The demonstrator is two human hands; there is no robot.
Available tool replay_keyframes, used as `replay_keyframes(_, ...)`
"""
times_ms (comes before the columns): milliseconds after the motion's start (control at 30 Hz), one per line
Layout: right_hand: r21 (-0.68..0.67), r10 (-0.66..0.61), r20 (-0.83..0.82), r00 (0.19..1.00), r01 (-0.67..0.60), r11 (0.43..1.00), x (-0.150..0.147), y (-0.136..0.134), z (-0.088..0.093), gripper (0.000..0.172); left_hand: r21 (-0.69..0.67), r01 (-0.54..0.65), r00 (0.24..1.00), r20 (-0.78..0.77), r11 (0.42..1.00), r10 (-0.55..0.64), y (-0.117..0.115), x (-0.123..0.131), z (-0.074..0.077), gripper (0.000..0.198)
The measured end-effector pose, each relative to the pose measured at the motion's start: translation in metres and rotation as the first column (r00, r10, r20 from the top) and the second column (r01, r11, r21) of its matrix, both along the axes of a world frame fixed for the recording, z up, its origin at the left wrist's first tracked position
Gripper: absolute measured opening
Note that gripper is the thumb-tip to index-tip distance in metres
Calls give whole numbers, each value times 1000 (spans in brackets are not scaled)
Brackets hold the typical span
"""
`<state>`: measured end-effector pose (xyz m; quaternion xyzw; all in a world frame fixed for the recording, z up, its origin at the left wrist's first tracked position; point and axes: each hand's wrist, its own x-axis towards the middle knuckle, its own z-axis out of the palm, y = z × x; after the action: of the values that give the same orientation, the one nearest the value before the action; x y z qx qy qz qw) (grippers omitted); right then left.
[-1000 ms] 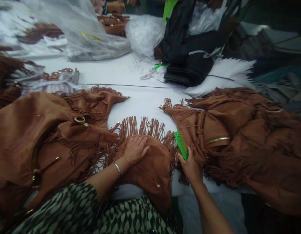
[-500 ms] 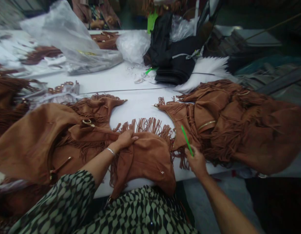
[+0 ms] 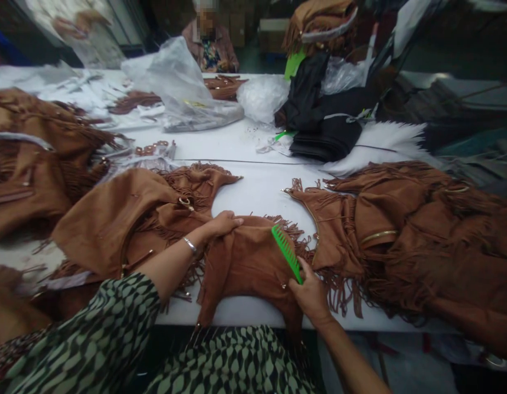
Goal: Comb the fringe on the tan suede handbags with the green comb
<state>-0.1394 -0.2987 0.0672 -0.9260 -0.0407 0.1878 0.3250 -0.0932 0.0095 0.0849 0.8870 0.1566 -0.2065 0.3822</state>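
The green comb [image 3: 285, 254] has its near end pinched in the right hand [image 3: 309, 287]; its long axis slants forward and leftward from that grip, far tip over a brown bag [image 3: 253, 262]. Left of the comb, the left hand [image 3: 225, 223] pinches the bag's far edge, the bag's narrow ends pointing toward the person. Fringed bags [image 3: 434, 230] pile rightward of the comb grip.

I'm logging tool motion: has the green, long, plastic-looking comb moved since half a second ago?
Yes: the comb in the right hand has moved left, judged against the pile of brown, fringed, suede-like bags on the right.
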Motion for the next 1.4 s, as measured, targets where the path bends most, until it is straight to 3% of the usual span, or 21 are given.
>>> replay_keyframes(100, 67, 22, 146, 989, -32, 997, 43, -3, 49, 65, -180, -103, 993, 40, 978, 112, 11, 10, 44, 41)
replay_keyframes(233, 80, 43, 335, 941, -74, 994, 86, -3, 125, 61, -504, -190, 964, 65, 842, 257, 18, 25, 100, 40)
replay_keyframes(300, 102, 21, 356, 934, -61, 993, 97, -1, 146, 55, -557, -223, 952, 54, 800, 303, 18, 31, 114, 38)
replay_keyframes(367, 135, -9, 313, 950, -35, 990, 100, 1, 147, 53, -535, -257, 946, 28, 805, 322, 18, 32, 112, 36)
replay_keyframes(433, 170, -26, 228, 973, -14, 985, 97, 3, 125, 55, -385, -242, 965, 3, 891, 263, 21, 25, 96, 33)
replay_keyframes(500, 203, -20, 132, 991, -8, 979, 86, 9, 85, 58, -93, -161, 987, -37, 983, 158, 26, 10, 68, 32)
replay_keyframes(533, 228, -12, 86, 996, -8, 974, 79, 14, 62, 59, 78, -105, 991, -70, 991, 111, 31, -1, 53, 32)
replay_keyframes(633, 345, 47, -41, 998, -30, 938, 50, 37, -4, 57, 291, -58, 984, -146, 955, 104, 43, -36, 19, 25)
replay_keyframes(733, 392, 106, -84, 991, -65, 918, 26, 57, -41, 53, 496, -16, 993, -95, 868, 73, 38, -61, 11, 24)
replay_keyframes(833, 382, 204, -112, 973, -147, 912, 23, 55, -43, 49, 683, 89, 965, 122, 725, -233, 6, -61, 9, 28)
replay_keyframes(900, 356, 282, -146, 948, -215, 909, 34, 42, -33, 48, 669, 168, 872, 242, 724, -426, -23, -54, -3, 33)
replay_keyframes(967, 285, 284, -170, 944, -229, 931, 53, 29, -22, 57, 623, 243, 801, 304, 744, -516, -48, -46, -26, 47)
replay_keyframes(1067, 142, 258, -125, 958, -240, 960, 87, 21, -18, 65, 606, 236, 818, 297, 759, -492, -68, -45, -69, 58)
replay_keyframes(1167, 107, 395, -93, 914, -385, 917, 105, 36, -35, 64, 587, 222, 846, 282, 778, -454, -69, -55, -97, 60)
replay_keyframes(1300, 47, 587, -75, 806, -585, 810, 96, 70, -62, 58, 536, 274, 815, 311, 798, -489, -64, -70, -110, 61)
replay_keyframes(1400, -217, 589, -147, 794, -607, 764, 96, 82, -67, 55, 507, 273, 798, 355, 817, -487, -63, -77, -116, 60)
